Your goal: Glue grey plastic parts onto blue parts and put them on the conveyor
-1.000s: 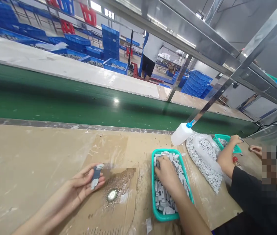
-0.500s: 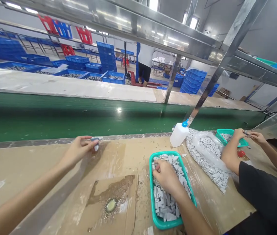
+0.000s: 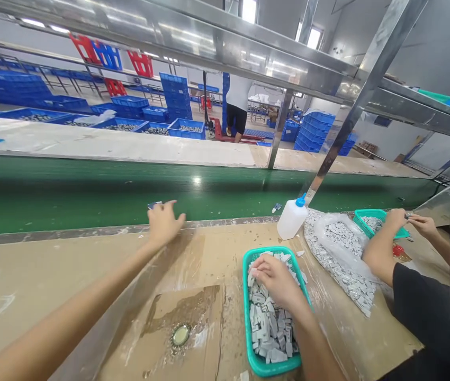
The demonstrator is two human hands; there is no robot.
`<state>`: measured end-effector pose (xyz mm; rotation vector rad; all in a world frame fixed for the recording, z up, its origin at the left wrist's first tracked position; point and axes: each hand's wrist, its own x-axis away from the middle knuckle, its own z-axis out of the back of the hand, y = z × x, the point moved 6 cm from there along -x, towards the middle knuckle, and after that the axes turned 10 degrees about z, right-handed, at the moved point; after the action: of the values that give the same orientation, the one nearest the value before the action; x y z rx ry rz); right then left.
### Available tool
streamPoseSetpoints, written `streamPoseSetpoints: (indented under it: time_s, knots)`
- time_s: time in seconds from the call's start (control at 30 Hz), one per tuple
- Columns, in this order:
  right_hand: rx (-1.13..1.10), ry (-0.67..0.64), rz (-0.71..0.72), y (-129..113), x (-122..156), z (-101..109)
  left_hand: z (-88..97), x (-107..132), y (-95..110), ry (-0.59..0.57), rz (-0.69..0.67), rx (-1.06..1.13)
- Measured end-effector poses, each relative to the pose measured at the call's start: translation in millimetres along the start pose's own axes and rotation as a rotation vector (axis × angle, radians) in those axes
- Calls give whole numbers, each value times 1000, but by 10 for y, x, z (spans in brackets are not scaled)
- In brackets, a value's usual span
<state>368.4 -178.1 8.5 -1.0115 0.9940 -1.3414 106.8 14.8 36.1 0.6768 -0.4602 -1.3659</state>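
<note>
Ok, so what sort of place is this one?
Probably a factory workshop: a long green conveyor belt, stacked blue plastic crates, and a teal basket of small grey parts.

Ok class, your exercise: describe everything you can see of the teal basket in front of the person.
It is a rectangular teal basket with rounded corners and a smooth rim, apparently moulded plastic. It sits on the tan workbench, between a cardboard sheet and a clear plastic bag. Small grey-white rectangular pieces fill it, lying jumbled, and the person's right hand rests on them near the far end.
</note>
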Motion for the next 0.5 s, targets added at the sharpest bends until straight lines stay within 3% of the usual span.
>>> streamPoseSetpoints:
  time_s: [0.13,0.23,0.33,0.5]
  knots:
    - [-369,-82,-16,-204,110,67,-342,559,182,-211,-278,-49]
    - [-710,-36,-85,-274,160,118,-517,859,249,-377,-383,-27]
    - [-856,90,-106,-234,147,188,-695,850,290,-444,-347,-15]
    - [-814,278,-25,-124,98,297,-1155,487,503,-455,-251,-16]
